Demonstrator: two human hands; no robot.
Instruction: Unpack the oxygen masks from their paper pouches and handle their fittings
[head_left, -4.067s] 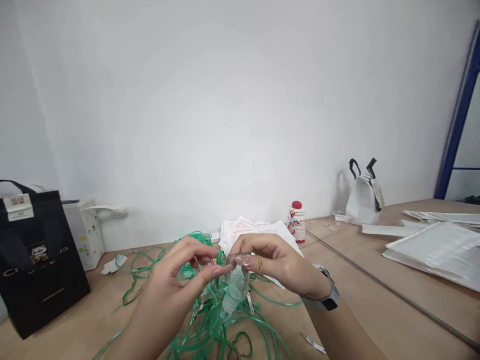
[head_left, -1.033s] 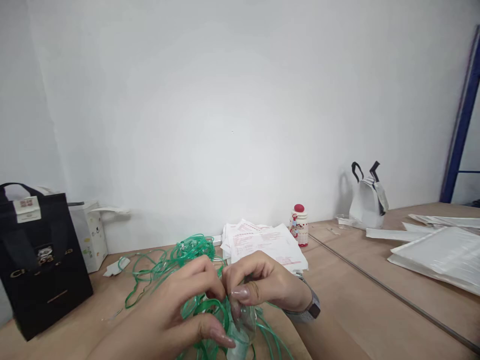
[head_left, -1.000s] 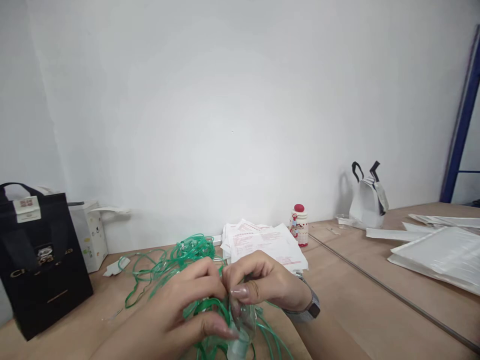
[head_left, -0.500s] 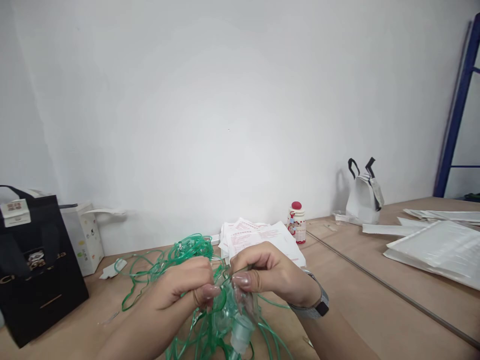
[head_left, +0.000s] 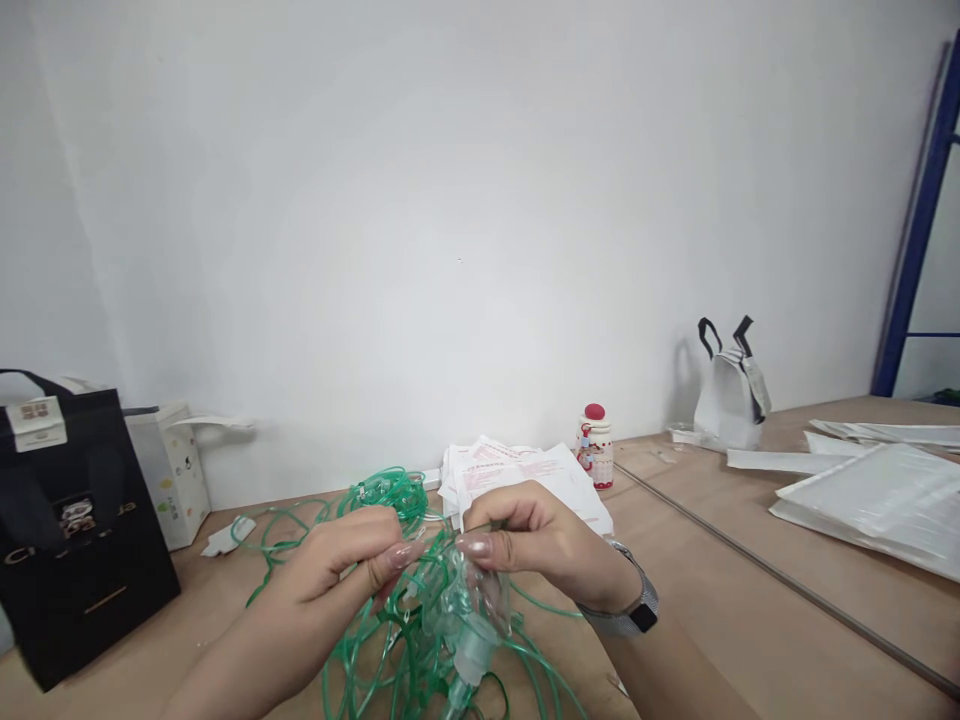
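A clear oxygen mask (head_left: 487, 592) hangs below my right hand (head_left: 525, 545), whose thumb and forefinger pinch its upper edge. The mask's pale connector (head_left: 475, 650) points down toward the table. To the left, my left hand (head_left: 356, 565) is closed in a pinch close to the mask's edge, its thumb against a thin green strap (head_left: 436, 546); the fingertips partly hide what they grip. Under and around both hands lies a tangle of green tubing (head_left: 360, 650). A further coil of green tubing (head_left: 390, 490) lies behind my left hand.
Printed papers (head_left: 555, 480) and a red-topped bottle (head_left: 595, 448) stand near the wall. A black bag (head_left: 75, 540) and white box (head_left: 176, 480) are at left. At right are a white bag (head_left: 727, 400), flat white packages (head_left: 885, 500) and a table seam (head_left: 750, 556).
My left hand has shifted slightly left and up, away from the right hand, and the green strap loop beside its thumb has moved up. The mask has swung a little; my right hand stays almost in place.
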